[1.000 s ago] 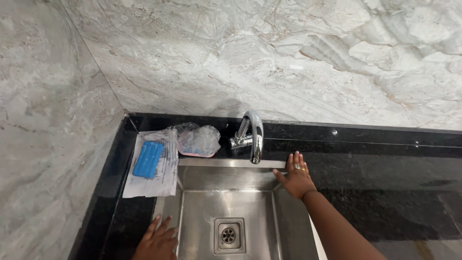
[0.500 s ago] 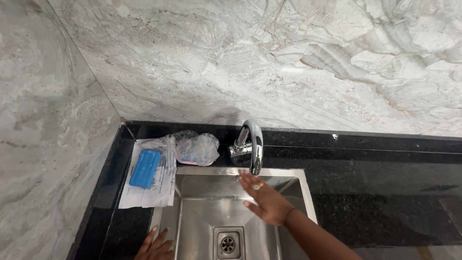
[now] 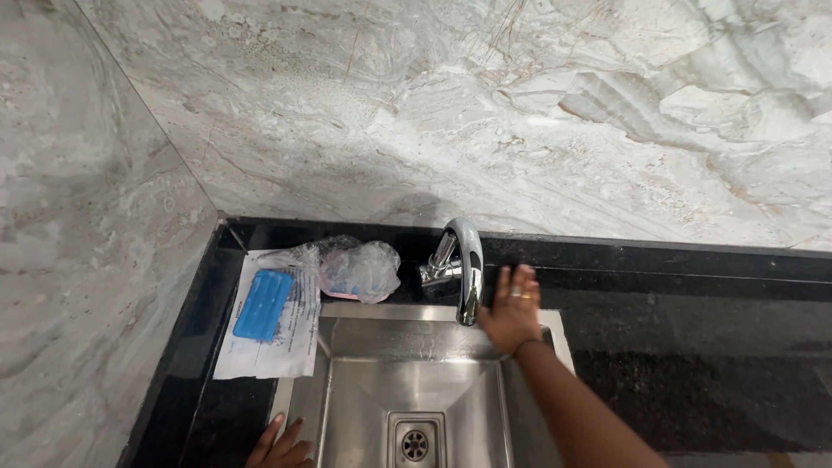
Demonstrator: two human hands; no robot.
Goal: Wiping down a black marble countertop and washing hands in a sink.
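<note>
Down at the stainless steel sink, set into a polished black stone desk, the person's right hand lies flat at the back right corner of the basin, palm down, fingers released and spread, grasping nothing. Two rings show on those fingers. The hand sits just beside the curved chrome tap, to its right; whether it touches the spout cannot be told. The forearm runs from the lower right of the view up across the basin's right rim.

Only the fingertips of the left hand show at the bottom edge, resting on the sink's front left rim where steel meets black stone. They look loosely extended, holding nothing, though most of the hand is cut off.

The tap stands at the middle of the back rim, its spout arching forward over the basin, with a small lever at its left side. A round drain strainer sits in the basin floor near the bottom of the view.

Left of the tap, on the back of the desk, lies a crumpled clear plastic bag with something pinkish inside. Touching it on its left is a flat clear packet holding a white printed sheet and a blue ribbed rectangular pad, lying beside the sink's left rim. Grey-veined marble wall rises behind and to the left.
</note>
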